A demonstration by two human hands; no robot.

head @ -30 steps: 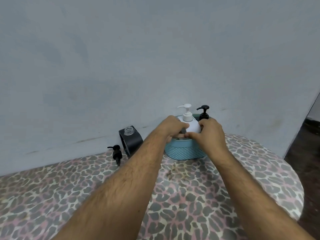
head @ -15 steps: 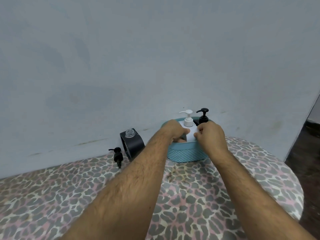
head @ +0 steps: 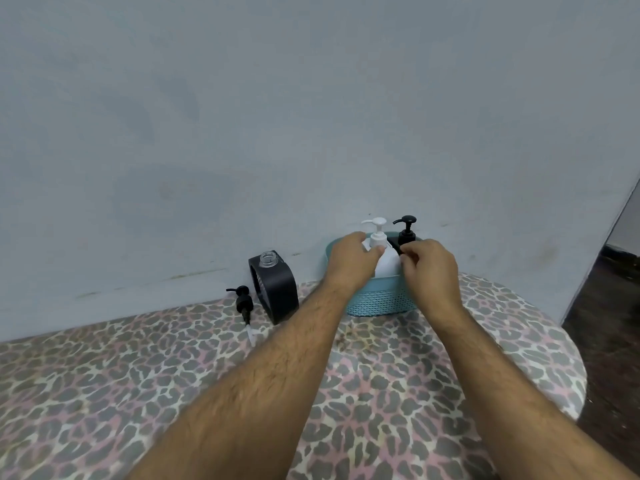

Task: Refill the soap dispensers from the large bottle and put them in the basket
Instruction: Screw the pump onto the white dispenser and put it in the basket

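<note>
Table (head: 415,393) with leopard-print cloth nearest. Loose black pump (head: 243,301) lies on cloth, beside open black dispenser (head: 275,289). Left hand (head: 351,263) curls round white bottle (head: 386,259), thumb at neck. Right hand (head: 431,271) curled against bottle's right side; grip unclear. Bottle upright in blue basket (head: 377,299), black-pump dispenser (head: 406,232) behind. Wall (head: 311,116) beyond.

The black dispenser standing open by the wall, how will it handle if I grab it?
The black dispenser looks rigid and narrow, so a sideways push may tip it. Its neck is uncapped, the pump lying beside it, so tilting could spill any contents.
</note>
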